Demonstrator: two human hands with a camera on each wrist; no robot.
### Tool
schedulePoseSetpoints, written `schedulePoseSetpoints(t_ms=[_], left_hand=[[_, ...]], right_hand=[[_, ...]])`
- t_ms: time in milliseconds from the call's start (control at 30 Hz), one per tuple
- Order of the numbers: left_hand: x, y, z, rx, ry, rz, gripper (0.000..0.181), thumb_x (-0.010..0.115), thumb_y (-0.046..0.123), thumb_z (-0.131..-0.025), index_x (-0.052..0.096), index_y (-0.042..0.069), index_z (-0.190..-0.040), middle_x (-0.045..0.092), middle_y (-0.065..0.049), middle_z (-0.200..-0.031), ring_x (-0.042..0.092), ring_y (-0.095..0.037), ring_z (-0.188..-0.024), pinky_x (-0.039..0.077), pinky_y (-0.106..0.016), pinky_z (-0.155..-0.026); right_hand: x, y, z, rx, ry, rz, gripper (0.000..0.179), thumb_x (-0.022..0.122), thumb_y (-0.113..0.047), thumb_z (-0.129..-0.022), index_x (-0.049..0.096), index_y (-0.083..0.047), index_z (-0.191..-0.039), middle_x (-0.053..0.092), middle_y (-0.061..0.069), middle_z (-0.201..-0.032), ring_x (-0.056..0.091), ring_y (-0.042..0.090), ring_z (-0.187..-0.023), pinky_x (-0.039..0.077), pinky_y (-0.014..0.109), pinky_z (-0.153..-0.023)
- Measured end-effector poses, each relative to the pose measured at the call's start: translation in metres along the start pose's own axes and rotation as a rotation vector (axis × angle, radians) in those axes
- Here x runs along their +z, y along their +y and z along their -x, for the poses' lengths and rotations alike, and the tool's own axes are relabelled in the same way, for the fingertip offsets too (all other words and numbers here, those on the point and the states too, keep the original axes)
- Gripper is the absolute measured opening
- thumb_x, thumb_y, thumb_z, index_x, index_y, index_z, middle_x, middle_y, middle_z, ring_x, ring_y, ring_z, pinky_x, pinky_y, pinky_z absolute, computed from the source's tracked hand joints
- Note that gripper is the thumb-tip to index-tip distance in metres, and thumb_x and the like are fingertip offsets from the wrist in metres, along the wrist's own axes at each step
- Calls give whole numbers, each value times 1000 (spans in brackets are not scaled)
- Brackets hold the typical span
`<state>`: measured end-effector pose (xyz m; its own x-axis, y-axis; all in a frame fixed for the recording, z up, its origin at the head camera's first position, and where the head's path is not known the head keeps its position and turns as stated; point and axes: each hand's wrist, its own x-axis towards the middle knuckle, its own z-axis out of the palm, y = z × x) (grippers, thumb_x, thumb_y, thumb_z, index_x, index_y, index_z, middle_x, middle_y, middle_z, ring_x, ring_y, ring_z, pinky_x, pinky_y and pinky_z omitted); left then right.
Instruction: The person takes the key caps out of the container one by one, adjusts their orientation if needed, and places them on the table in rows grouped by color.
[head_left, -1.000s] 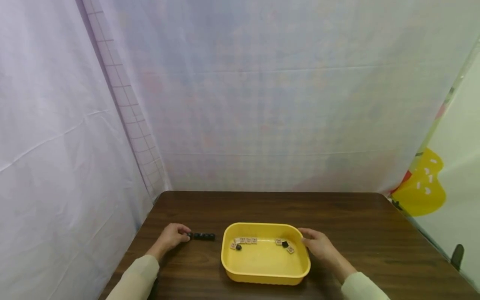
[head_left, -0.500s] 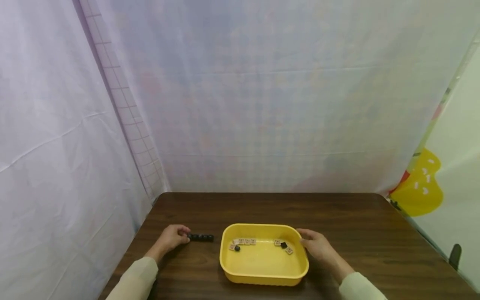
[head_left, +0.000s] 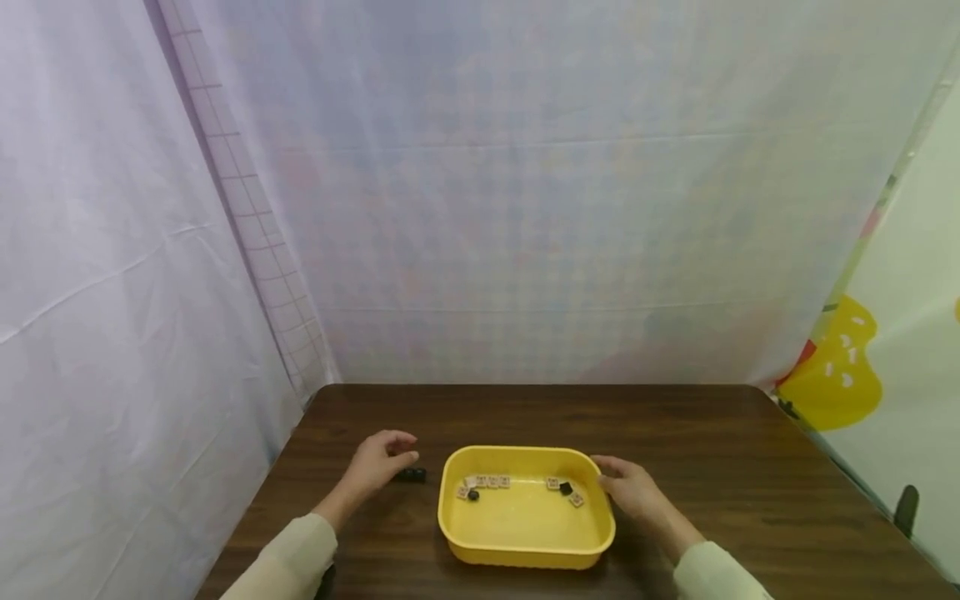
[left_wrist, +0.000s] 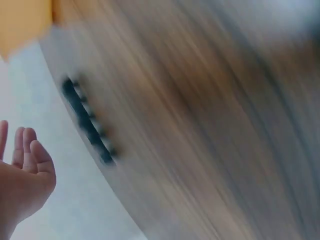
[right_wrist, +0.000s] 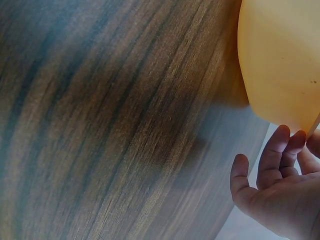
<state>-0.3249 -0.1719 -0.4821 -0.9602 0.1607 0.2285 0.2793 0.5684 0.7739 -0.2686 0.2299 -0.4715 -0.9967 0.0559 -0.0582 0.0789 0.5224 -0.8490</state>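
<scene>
My left hand (head_left: 377,462) hovers above a straight row of small black blocks (head_left: 412,476) on the table. In the left wrist view the row of blocks (left_wrist: 88,121) lies apart from the hand (left_wrist: 27,172), whose fingers are loosely bent with nothing visible between them. From the head, part of the row is hidden behind that hand. A yellow plastic basin (head_left: 528,557) stands to the right. My right hand (head_left: 633,493) grips its right rim; in the right wrist view, the fingers (right_wrist: 274,155) are against the outside wall.
Inside the basin, several beige printed tiles (head_left: 492,482) and a small black piece (head_left: 473,495) lie at the left. More tiles and another black piece (head_left: 566,488) lie at the right. The dark wooden table (head_left: 540,412) ends before a pale curtain (head_left: 525,250).
My left hand has left the row's left end, rising and moving right over it. The right hand stays at the basin's rim. The basin's contents look unchanged.
</scene>
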Motion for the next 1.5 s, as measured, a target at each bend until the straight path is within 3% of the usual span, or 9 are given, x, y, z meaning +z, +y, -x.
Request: schedulePoseSetpoints(t_ms=[233, 533, 667, 833, 1000, 1100, 1333, 1500], left_hand=[[32, 29, 9, 82, -107, 21, 25, 72, 18, -91, 71, 7, -113, 60, -9, -119, 57, -31, -110, 48, -51, -91], [60, 49, 13, 58, -215, -51, 21, 72, 20, -91, 73, 9, -108, 50, -21, -134, 46, -45, -125, 38, -63, -99], [68, 53, 11, 55, -241, -104, 15, 73, 17, -89, 75, 9, -101, 54, -19, -125, 51, -40, -117, 43, -58, -96], [72, 58, 7, 69, -253, -270, 11, 76, 18, -84, 78, 12, -93, 59, -9, -103, 55, -29, -96, 47, -49, -81], [72, 61, 6, 63, -271, -424, 5, 78, 23, -82, 77, 20, -78, 58, -6, -100, 55, -32, -99, 45, -55, -86], [71, 62, 6, 54, -262, -396, 4, 78, 21, -81, 77, 18, -80, 59, -7, -100, 55, -32, -99, 44, -55, -87], [70, 61, 7, 66, -214, -338, 14, 80, 18, -79, 79, 14, -93, 59, -17, -121, 55, -38, -110, 42, -59, -94], [72, 62, 9, 64, -210, -366, 15, 80, 18, -77, 79, 14, -92, 59, -14, -116, 54, -38, -109, 40, -61, -94]], right_hand=[[-1, 1, 0, -12, 7, -8, 40, 53, -3, -97, 53, 9, -135, 50, 34, -135, 46, 50, -125, 39, 59, -102], [-1, 1, 0, -9, 0, 21, 40, 54, -5, -97, 54, 8, -135, 50, 35, -134, 47, 51, -124, 40, 59, -100], [-1, 1, 1, -13, -5, 22, 41, 53, -5, -98, 52, 8, -136, 48, 34, -138, 44, 51, -127, 40, 59, -101], [-1, 2, 1, -17, 0, 17, 40, 53, -4, -98, 53, 8, -136, 48, 35, -138, 44, 51, -127, 40, 59, -101], [-1, 2, 1, -20, 3, 9, 41, 53, -4, -97, 53, 8, -136, 47, 35, -138, 44, 51, -127, 39, 59, -102], [-1, 2, 1, -17, 1, 4, 41, 53, -4, -97, 53, 8, -136, 47, 34, -139, 44, 51, -128, 38, 59, -102], [-1, 0, 1, -21, 2, 15, 40, 54, -4, -97, 54, 7, -135, 47, 35, -138, 44, 51, -127, 38, 60, -102], [0, 1, 1, -27, 6, 9, 40, 54, -4, -96, 54, 8, -134, 49, 35, -136, 46, 51, -125, 40, 59, -100]])
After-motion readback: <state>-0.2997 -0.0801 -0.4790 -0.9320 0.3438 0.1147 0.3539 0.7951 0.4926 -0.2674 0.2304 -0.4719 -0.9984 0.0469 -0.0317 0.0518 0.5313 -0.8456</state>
